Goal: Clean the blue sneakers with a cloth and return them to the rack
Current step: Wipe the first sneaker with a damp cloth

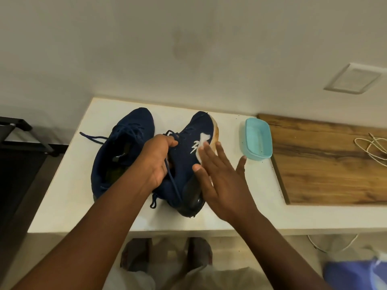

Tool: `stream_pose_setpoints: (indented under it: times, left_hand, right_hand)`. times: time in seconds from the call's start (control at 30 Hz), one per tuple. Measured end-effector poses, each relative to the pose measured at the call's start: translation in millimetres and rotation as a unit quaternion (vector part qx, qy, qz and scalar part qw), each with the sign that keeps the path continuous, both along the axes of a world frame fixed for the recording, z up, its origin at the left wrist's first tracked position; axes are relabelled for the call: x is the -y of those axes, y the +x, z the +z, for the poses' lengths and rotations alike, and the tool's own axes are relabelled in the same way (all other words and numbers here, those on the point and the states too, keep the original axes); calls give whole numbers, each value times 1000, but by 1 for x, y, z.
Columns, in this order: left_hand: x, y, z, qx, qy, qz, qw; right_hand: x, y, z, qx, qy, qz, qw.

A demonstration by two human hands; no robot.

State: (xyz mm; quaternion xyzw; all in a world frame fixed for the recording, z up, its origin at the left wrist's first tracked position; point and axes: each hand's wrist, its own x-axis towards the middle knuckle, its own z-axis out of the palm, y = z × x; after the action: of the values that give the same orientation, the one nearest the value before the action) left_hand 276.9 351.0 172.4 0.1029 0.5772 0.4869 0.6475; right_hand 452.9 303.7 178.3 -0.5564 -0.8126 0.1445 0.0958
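Left of the curled fingers, one dark blue knit sneaker [123, 147] sits upright on the white tabletop [69, 195]. The left hand [157, 162] grips the second blue sneaker [184, 164] by its collar, tipped onto its side. The right hand [222, 181], fingers straight and spread, presses a small white cloth [204, 137] against that shoe's side near the sole. Just right of those fingertips stands a pale blue plastic tub [258, 141].

Left hand [159, 162] grips sneaker [188, 141]; right hand [222, 181] flat, fingers [210, 155] straight
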Motion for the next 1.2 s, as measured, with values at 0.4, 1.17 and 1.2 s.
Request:
stream_pose_setpoints:
  times: [0.4, 1.17, 1.2]
  left_hand:
    - [12, 5, 4, -142, 86, -101, 981]
    - [8, 5, -2, -147, 82, -95, 981]
    - [9, 6, -1, -148, 85, -97, 981]
  right_hand:
    - [15, -12, -11, -63, -65, -2, 996]
    - [9, 1, -16, -22, -65, -8, 998]
    - [2, 1, -16, -34, -62, -15, 997]
